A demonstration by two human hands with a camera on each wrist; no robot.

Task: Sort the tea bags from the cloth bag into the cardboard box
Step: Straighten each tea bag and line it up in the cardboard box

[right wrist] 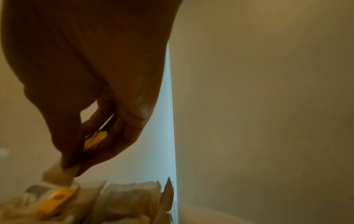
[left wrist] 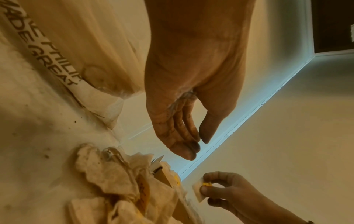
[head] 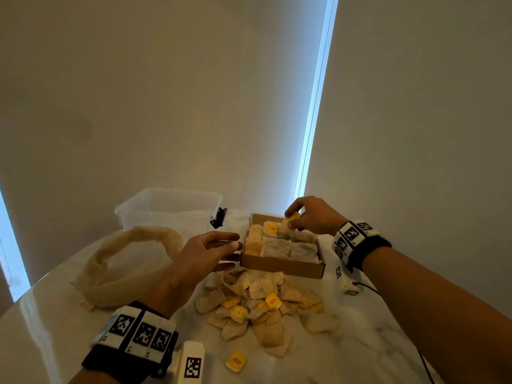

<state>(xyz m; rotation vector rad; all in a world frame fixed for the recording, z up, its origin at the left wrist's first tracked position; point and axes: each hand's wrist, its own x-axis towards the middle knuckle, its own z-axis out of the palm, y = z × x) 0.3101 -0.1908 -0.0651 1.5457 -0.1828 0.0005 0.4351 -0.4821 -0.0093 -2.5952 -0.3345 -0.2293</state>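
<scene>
Pinched between thumb and fingertips of the right hand point(head: 310, 217), one tea bag point(head: 289, 221) with a yellow tag hangs over the far edge of the cardboard box point(head: 282, 266). From the left of the marble table point(head: 374, 342): the limp cloth bag point(head: 122, 267) lies collapsed, a clear plastic tub point(head: 169, 207) behind it. The left hand point(head: 205, 256) hovers beside the box's left wall, fingers loosely extended and holding nothing. Rows of tea bags fill the box. Just before it lies a loose pile of tea bags point(head: 263, 309), one yellow tag point(head: 236, 361) apart nearer the person.
</scene>
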